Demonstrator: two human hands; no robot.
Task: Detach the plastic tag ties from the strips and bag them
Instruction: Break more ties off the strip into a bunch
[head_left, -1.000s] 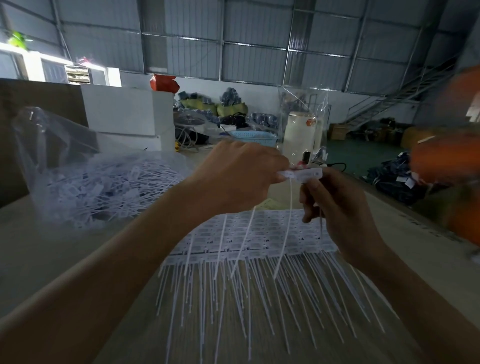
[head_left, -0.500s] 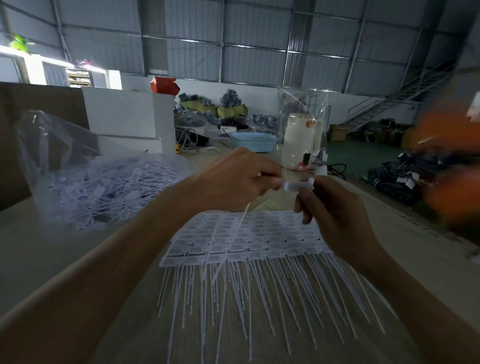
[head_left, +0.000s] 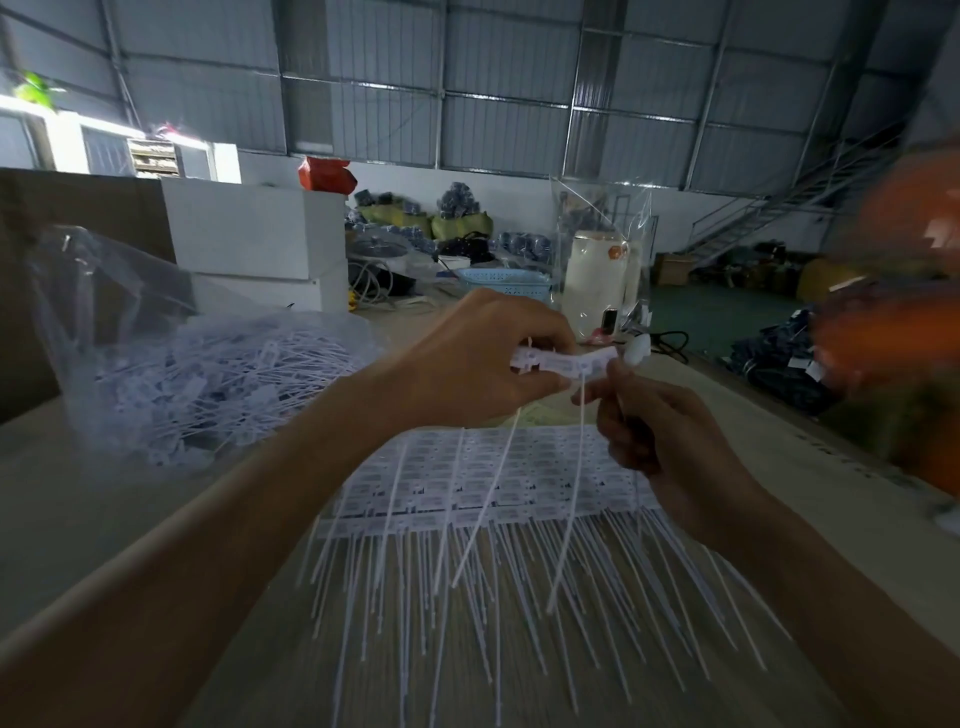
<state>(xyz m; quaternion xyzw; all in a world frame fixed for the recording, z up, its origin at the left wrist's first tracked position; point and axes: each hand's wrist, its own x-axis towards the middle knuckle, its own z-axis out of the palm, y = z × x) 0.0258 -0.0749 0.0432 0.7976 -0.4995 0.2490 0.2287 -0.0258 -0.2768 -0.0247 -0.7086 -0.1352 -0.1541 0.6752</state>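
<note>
My left hand (head_left: 483, 358) and my right hand (head_left: 660, 431) are raised above the table and together hold a short strip of white plastic tag ties (head_left: 566, 361). The left pinches its left end and also holds several loose ties whose thin tails (head_left: 488, 499) hang down. The right grips the strip's right end and a tail beneath it. Below the hands, a stack of tag tie strips (head_left: 493, 483) lies flat on the table, tails fanned toward me. A clear plastic bag (head_left: 171, 364) holding detached ties sits at the left.
White boxes (head_left: 249, 239) stand behind the bag, and a brown carton (head_left: 62, 208) at far left. A clear bag with a white cylinder (head_left: 597, 280) and a blue basket (head_left: 504, 283) sit at the table's far end. A blurred orange shape (head_left: 904, 291) fills the right edge.
Both hands rose slightly. The short strip between them, bunched half a second ago, now stretches out wider, and one more tail hangs from it.
</note>
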